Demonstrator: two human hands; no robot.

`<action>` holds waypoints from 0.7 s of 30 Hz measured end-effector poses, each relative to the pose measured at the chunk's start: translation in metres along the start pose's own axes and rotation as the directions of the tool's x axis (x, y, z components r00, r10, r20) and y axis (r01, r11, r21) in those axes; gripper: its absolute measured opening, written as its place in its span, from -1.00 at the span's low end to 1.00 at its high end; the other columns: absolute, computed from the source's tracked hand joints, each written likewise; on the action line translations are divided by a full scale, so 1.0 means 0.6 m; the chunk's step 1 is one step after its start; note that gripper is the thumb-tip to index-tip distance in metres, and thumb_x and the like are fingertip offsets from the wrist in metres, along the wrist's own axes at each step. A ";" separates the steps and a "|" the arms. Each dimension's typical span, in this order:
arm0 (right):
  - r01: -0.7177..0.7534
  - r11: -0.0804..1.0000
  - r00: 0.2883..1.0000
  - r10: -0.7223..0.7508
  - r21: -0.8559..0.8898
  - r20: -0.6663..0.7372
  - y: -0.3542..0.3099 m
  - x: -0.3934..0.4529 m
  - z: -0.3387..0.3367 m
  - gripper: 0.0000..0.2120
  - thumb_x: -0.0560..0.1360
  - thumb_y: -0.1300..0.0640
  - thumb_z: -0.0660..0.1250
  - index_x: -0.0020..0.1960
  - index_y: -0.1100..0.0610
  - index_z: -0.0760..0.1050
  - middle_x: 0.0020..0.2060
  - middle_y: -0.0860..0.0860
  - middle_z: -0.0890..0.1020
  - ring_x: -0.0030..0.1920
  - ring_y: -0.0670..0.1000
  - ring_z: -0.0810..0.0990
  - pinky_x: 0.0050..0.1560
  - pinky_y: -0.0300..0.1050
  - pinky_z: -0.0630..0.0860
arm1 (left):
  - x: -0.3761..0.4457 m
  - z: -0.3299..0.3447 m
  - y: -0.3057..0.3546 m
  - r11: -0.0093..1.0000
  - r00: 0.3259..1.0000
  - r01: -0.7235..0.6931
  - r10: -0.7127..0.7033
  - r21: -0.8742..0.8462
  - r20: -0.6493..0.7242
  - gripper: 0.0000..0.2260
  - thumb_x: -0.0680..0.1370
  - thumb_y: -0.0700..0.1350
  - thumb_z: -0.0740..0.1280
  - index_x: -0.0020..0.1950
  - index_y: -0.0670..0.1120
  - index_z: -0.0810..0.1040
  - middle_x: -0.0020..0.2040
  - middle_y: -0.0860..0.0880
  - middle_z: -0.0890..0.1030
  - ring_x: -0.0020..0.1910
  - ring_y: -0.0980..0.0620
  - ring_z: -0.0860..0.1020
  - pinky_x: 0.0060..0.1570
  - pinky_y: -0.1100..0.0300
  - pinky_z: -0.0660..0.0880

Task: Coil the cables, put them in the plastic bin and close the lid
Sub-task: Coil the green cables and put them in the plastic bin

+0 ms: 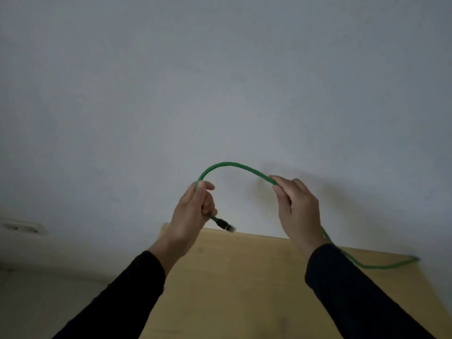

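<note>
Pale grey wall (220,69) fills most of the view, with a light wooden table (244,289) below it; no plastic bin shows. At the left, the left hand (193,211) is closed in a fist around the green cable (232,164) near its end, so the dark plug (223,224) pokes out beneath the fist; the cable arches up between the hands, holding its curve, so it looks light and springy rather than limp; the right hand (297,209) pinches it further along, fingers curled; its slack trails behind the right wrist across the table toward the far right edge. Gripping near the plug and feeding in slack seems the way to form even loops; the smooth jacket may slip.
</note>
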State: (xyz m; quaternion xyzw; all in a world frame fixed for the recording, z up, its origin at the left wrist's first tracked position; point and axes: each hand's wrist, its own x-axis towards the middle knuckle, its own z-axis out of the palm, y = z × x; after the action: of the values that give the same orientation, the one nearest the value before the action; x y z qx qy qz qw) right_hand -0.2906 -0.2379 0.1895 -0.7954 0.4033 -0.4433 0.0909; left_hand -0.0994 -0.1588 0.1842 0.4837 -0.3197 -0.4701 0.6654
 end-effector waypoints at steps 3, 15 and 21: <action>-0.032 0.999 0.999 0.033 0.033 -0.003 0.008 0.021 -0.056 -0.77 0.56 0.23 0.23 0.17 0.17 0.55 -0.31 -0.01 0.49 -0.38 -0.17 0.39 -0.30 -0.48 0.31 | -0.045 0.095 0.051 0.946 0.978 0.067 0.000 -0.318 0.207 -0.64 0.64 0.07 -0.02 -0.08 -0.10 0.46 -0.49 0.08 0.19 -0.49 0.11 0.19 -0.42 0.29 0.32; 0.079 0.996 0.827 -0.083 0.032 0.555 -0.003 -0.098 -0.241 -0.74 0.59 0.01 0.12 0.19 0.08 0.44 -0.44 -0.15 0.40 -0.44 -0.13 0.38 -0.41 -0.30 0.26 | -0.089 0.267 0.108 0.937 0.937 -0.346 0.347 -0.043 0.022 -0.73 0.66 0.01 -0.06 0.08 0.06 0.42 -0.36 0.08 0.51 -0.35 0.10 0.39 -0.25 0.22 0.34; 0.195 0.979 0.847 -0.199 0.061 0.493 -0.061 0.008 -0.366 -0.80 0.46 -0.02 0.35 -0.21 0.10 0.55 -0.40 -0.04 0.53 -0.41 -0.11 0.43 -0.36 -0.23 0.35 | -0.155 0.287 0.071 0.784 0.854 -0.445 0.226 0.433 0.468 -0.71 0.63 0.09 -0.05 0.13 0.05 0.40 -0.24 -0.03 0.64 -0.25 0.06 0.55 -0.20 0.12 0.41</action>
State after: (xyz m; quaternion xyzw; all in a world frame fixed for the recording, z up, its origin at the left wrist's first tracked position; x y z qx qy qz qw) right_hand -0.4397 -0.1709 0.3406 -0.9190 0.2809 -0.2329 0.1490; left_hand -0.2706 -0.1270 0.2837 0.4769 -0.6447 -0.3219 0.5034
